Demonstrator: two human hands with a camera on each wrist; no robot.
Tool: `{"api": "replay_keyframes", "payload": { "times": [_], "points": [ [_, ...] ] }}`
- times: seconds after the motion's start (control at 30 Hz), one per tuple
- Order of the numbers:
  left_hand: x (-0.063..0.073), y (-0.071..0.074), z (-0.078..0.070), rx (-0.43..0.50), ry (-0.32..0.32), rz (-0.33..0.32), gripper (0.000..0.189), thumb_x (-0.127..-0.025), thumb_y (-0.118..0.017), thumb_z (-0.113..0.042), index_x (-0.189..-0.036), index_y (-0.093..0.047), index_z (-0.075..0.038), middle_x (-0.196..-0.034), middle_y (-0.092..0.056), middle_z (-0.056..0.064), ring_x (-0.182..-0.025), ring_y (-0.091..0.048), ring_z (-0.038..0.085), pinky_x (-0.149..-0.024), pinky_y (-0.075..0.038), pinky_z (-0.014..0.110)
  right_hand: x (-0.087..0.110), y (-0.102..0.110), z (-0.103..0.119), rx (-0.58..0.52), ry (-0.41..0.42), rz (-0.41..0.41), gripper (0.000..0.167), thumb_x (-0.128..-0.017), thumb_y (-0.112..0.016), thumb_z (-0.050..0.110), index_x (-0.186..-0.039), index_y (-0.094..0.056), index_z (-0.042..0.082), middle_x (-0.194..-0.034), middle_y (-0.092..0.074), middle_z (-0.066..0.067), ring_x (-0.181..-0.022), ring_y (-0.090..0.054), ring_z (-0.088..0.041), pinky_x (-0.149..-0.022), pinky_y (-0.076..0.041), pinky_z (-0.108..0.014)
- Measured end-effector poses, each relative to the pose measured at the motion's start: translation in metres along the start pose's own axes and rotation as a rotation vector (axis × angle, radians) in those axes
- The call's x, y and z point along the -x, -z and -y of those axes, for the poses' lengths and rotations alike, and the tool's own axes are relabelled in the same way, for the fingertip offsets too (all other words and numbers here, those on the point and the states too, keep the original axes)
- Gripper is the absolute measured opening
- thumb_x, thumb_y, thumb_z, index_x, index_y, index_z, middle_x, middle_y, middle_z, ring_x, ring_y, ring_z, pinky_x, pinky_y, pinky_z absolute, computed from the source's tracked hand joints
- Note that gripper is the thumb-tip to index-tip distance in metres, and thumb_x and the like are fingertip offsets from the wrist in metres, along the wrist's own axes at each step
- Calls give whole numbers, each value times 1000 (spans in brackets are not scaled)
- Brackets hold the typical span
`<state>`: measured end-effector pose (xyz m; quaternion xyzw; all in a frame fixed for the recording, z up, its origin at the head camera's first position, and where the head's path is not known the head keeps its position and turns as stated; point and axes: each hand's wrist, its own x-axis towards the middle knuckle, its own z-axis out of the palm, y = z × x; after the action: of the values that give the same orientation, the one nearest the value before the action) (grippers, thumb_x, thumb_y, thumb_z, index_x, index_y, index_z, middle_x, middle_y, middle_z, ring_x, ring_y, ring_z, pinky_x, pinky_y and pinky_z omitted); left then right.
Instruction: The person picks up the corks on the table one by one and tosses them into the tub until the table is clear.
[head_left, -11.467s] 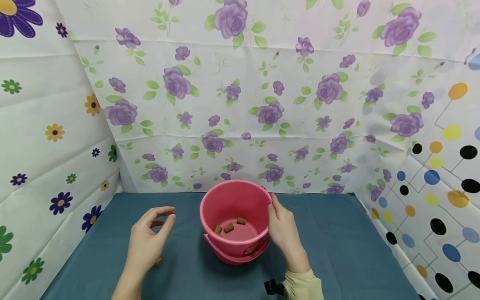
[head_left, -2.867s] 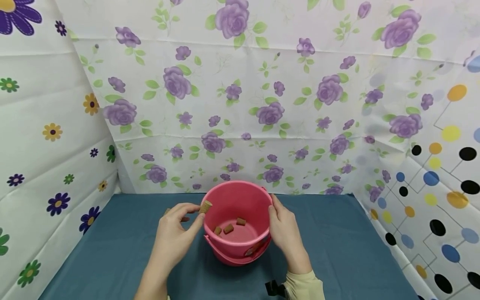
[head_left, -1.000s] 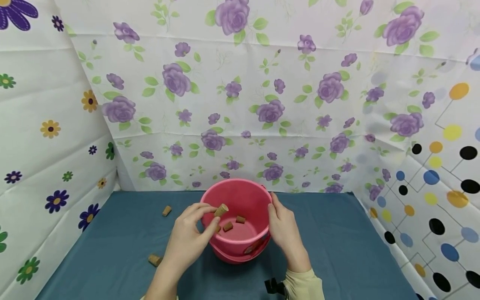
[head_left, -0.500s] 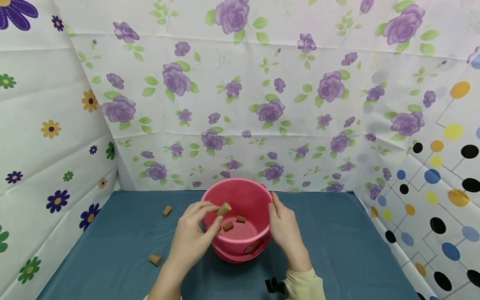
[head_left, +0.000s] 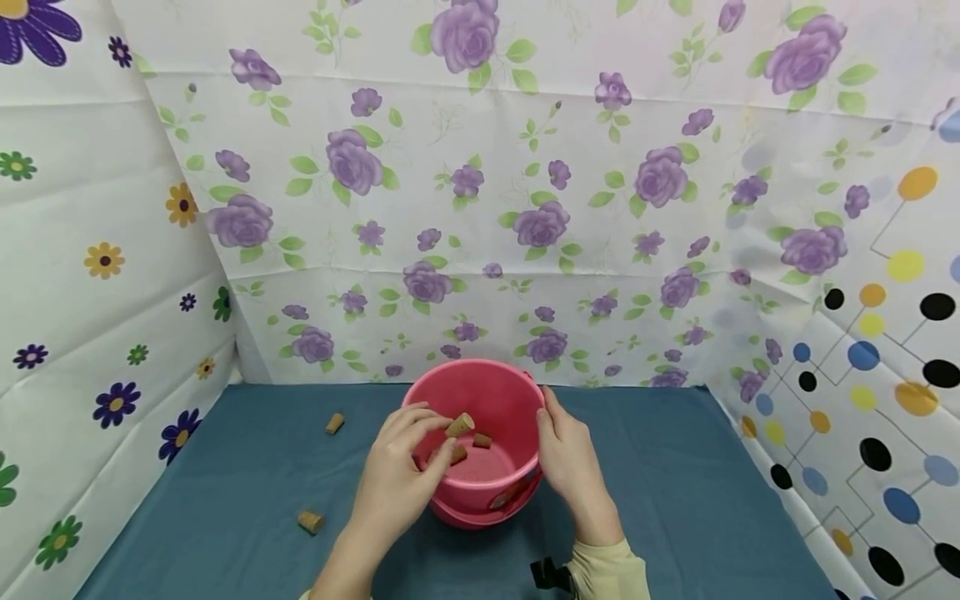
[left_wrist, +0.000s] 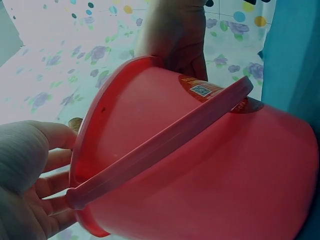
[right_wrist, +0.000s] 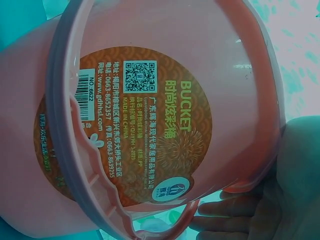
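Observation:
My left hand [head_left: 397, 475] is over the left rim of a pink bucket [head_left: 480, 497], pinching a cork [head_left: 460, 425] above the opening. In the left wrist view that cork [left_wrist: 75, 124] shows just past the fingertips, beside the rim. My right hand [head_left: 572, 457] holds the bucket's right side at the rim, with the thumb in front. Inside, on the bucket's bottom, lie a cork [head_left: 482, 441] and another cork [head_left: 458, 454]; my left fingers partly cover that area. The bucket's handle [left_wrist: 165, 145] hangs down against its outer wall.
On the blue cloth [head_left: 675, 500] to the left lie two loose corks, a far cork [head_left: 334, 423] and a near cork [head_left: 311, 522]. A flowered sheet [head_left: 480, 208] stands behind, with patterned sheets at both sides. A printed label [right_wrist: 125, 125] is on the bucket.
Earlier the left hand was empty at the left; it then brought a cork to the bucket. Over the last second it moved slightly right, further over the opening. The right hand stayed on the bucket.

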<state>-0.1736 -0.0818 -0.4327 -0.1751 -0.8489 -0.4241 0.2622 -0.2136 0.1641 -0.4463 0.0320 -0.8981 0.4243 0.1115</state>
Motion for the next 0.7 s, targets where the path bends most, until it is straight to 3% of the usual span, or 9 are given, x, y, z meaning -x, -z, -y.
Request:
{"api": "replay_keyframes", "payload": {
  "times": [0.2, 0.7],
  "points": [
    [1, -1, 3, -13, -15, -4, 27, -90, -89, -14, -115, -81, -14, -121, -71, 1, -133, -57, 24, -101, -58, 53, 0, -1, 0, -2, -1, 3, 53, -116, -44, 24, -165, -39, 4, -159, -52, -20, -139, -58, -39, -104, -53, -58],
    [1, 2, 2, -6, -28, -27, 26, -91, -89, -15, -116, -82, -14, -122, -72, 3, -126, -60, 22, -96, -60, 51, 1, -1, 1, -6, -8, 1, 53, -116, -44, 24, -165, -39, 4, -159, -51, -20, -141, -56, -38, -105, -52, -58]
  ]
}}
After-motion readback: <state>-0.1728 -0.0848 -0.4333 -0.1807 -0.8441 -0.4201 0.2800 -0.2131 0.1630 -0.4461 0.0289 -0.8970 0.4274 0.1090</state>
